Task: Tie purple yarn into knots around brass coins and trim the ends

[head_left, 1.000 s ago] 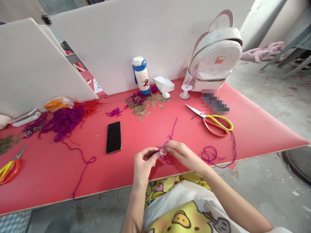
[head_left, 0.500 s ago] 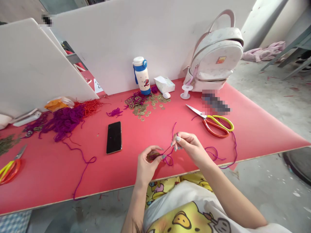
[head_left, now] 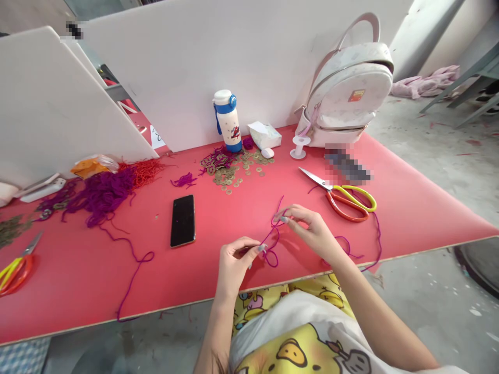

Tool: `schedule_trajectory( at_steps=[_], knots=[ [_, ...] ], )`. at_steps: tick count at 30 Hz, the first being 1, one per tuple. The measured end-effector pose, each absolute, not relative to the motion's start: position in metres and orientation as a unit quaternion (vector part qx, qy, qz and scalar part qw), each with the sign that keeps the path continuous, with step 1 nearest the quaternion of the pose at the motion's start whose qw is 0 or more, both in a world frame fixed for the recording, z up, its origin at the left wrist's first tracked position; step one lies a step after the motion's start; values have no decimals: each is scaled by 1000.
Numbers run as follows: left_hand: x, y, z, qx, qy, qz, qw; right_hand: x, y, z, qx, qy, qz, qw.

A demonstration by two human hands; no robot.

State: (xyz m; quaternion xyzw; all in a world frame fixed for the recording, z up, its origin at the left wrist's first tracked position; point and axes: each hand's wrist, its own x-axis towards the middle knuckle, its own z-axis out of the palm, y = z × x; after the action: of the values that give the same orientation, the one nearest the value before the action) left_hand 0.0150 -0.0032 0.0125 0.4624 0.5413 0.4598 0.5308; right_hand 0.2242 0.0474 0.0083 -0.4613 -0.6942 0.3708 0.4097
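Note:
A thin purple cord (head_left: 270, 235) runs between my hands near the table's front edge. My left hand (head_left: 238, 259) pinches it between thumb and fingers; a loop of cord hangs beside the thumb. Something brownish, mostly hidden, lies under those fingers. Up and to the right, my right hand (head_left: 306, 223) pinches the cord, with a small loop at its fingertips and a loose end pointing up. Scissors (head_left: 346, 200) with red and yellow handles lie open beyond my right hand. Round coins with holes (head_left: 226, 179) are heaped farther back.
A black phone (head_left: 183, 221) lies left of my hands. Behind stand a bottle (head_left: 230, 122), tissue pack (head_left: 265, 136), white spool (head_left: 299, 147) and backpack (head_left: 346, 93). Purple cord bundles (head_left: 103, 192) and more scissors (head_left: 17, 270) are at left. White panels (head_left: 187, 67) border the back.
My right hand has shifted slightly, and the cord at its fingertips now forms a small loop. My left fingers have closed more over the brownish thing, hiding most of it.

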Motion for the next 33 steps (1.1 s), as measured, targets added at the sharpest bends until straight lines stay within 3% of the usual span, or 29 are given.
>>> schedule_trajectory(
  at_steps=[5, 14, 20, 26, 33],
  knots=[
    [16, 1, 9, 456, 542, 507, 491, 218, 36, 2, -546, -685, 202, 437],
    [24, 5, 12, 500, 523, 502, 474, 173, 4, -9, -422, -694, 380, 443],
    [18, 6, 7, 497, 566, 518, 406, 185, 6, -2, -430, -742, 266, 441],
    [18, 5, 2, 622, 575, 462, 261, 199, 16, 11, -388, -799, 125, 441],
    [19, -4, 10, 765, 417, 471, 140, 197, 34, 19, -371, -744, 216, 512]
  ],
)
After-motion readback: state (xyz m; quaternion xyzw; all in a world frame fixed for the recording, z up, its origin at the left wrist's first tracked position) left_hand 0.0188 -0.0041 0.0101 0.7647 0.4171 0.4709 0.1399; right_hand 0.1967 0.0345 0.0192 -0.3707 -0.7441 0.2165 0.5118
